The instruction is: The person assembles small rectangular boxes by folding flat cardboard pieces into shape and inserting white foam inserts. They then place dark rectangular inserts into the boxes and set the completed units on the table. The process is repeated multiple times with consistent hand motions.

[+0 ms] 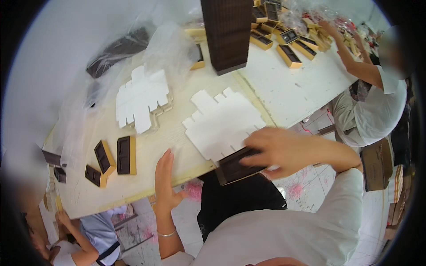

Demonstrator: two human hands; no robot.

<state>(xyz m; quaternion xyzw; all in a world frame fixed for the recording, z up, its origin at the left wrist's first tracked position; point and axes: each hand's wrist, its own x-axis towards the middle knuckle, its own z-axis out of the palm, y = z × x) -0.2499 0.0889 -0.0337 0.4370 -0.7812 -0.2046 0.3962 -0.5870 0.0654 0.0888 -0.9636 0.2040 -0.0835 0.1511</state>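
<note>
My right hand (277,150) reaches in at the table's near edge. Its fingers lie over a dark brown compartment tray (237,167) with its thumb at the near side; a thin golden edge shows along the tray's bottom. The tray overlaps the near side of a white flat box blank (224,122) with cut flaps. My left hand (165,181) is held up just left of it, fingers stretched out and nothing in it. A second pile of white blanks (142,99) lies farther left. Dark trays in golden boxes, such as one box (126,155), stand at the left.
A tall stack of dark trays (228,35) rises at the far middle. Clear plastic bags (168,48) lie beside it. Several golden boxes (289,55) are heaped at the far right. A co-worker's arm (355,64) reaches across there; another person (75,239) sits lower left.
</note>
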